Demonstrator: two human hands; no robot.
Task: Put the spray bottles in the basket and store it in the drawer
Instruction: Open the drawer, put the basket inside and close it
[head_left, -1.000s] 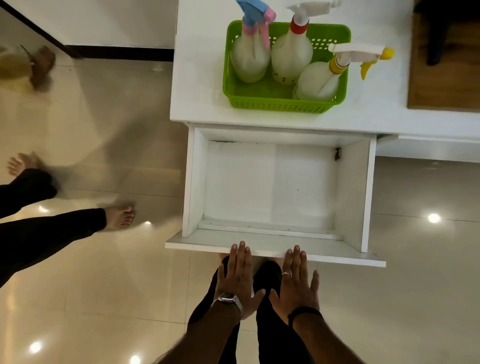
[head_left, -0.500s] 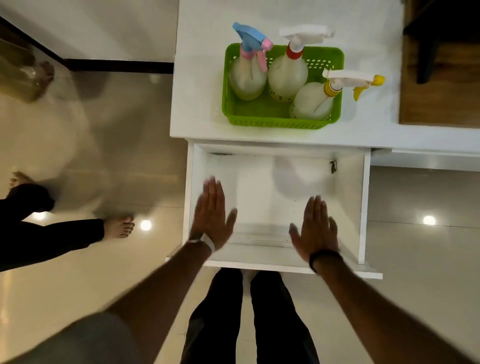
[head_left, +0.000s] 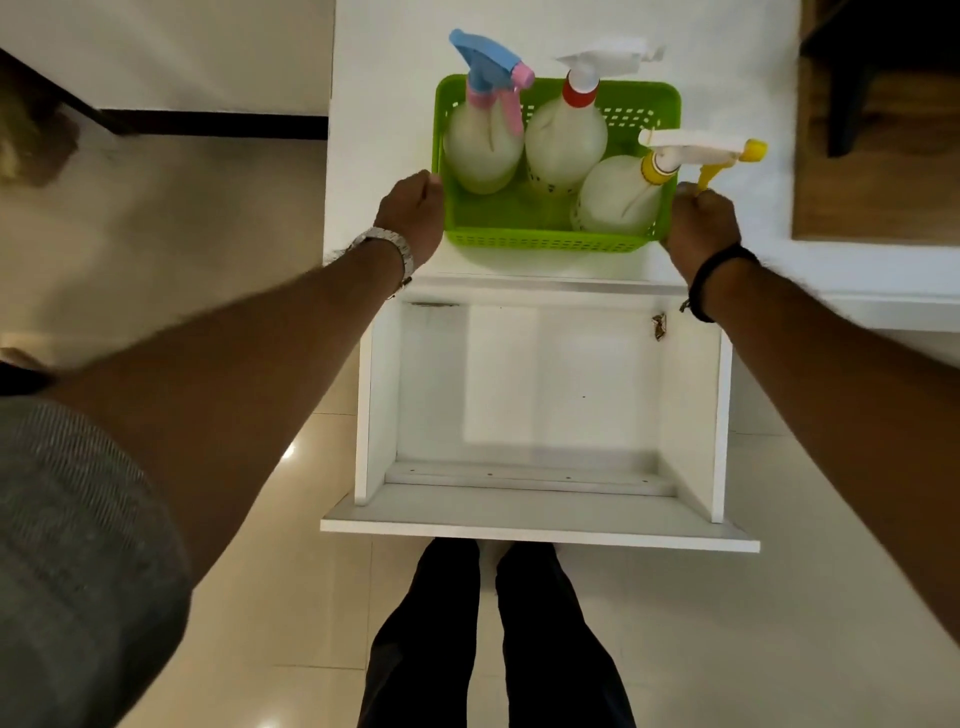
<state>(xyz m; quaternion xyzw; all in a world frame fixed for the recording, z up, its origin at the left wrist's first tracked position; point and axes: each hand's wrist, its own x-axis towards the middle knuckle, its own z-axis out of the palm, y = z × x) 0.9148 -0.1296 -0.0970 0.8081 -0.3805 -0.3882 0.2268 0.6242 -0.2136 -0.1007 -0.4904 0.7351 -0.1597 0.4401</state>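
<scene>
At basket edges, hands clamped.

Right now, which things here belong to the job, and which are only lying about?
Job: green basket; three spray bottles with blue-pink, white-red and yellow heads; open drawer; left hand and right hand gripping the basket's ends.

Lying about: wooden board; white counter.

A home — glossy floor tiles, white cabinet drawer, bare feet.
</scene>
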